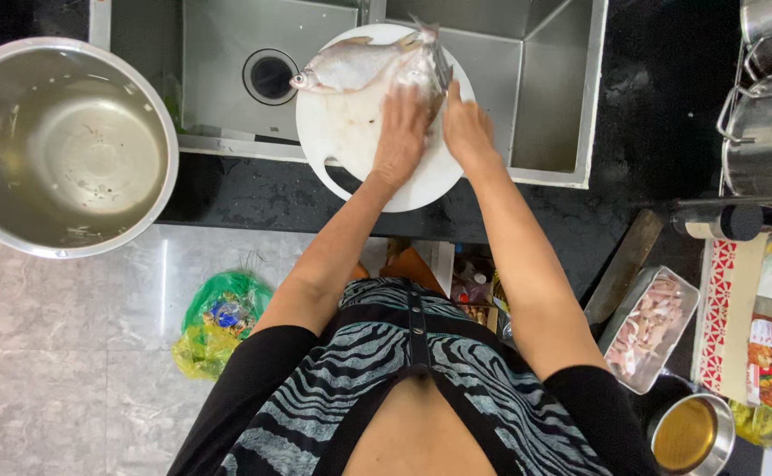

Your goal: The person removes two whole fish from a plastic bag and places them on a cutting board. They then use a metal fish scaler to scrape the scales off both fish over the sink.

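A round white cutting board (351, 132) rests across the front edge of a steel sink (218, 53). A whole silver fish (351, 66) lies on its far side, head pointing left. A second fish (423, 63), blurred, lies just to its right. My left hand (401, 132) presses down on this second fish with fingers together. My right hand (465, 128) is curled against the same fish's right side. A thin grey strip shows above its fingers; it may be a blade or the tail fin, too blurred to tell.
A large steel pot (69, 145) stands at the left. On the black counter (254, 194) to the right are a steel tray of cut raw pieces (650, 326), a small pot of yellow liquid (690, 432), steel pots (769, 132) and packets. A green plastic bag (218, 322) lies on the floor.
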